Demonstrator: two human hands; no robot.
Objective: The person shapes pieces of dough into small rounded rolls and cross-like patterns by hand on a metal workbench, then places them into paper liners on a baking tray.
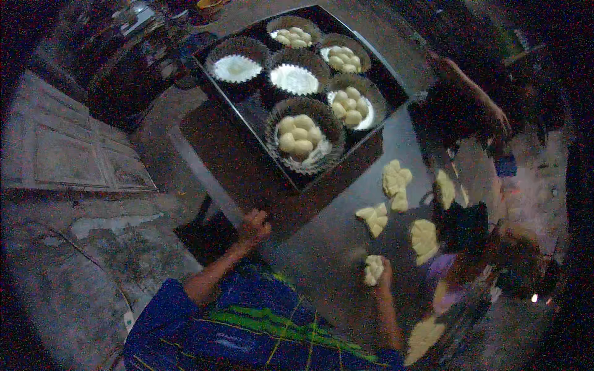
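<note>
Pale, lumpy dough (373,270) is in my right hand (385,275), low over the grey table (328,247). The fingers are closed around its right side. My left hand (253,227) is curled beside the table's left edge, below the dark tray; what its fingers hold, if anything, is hidden. Ahead on the table lie loose dough pieces: a clump (395,180), a cut wedge-shaped piece (374,219) and a scored round (424,240).
A black tray (247,133) at the far side carries dark fluted cups, several with dough balls and two showing only white bottoms. Another person's arm (473,93) reaches in at far right; a person in purple (440,272) is near right. A panelled door (74,139) stands left.
</note>
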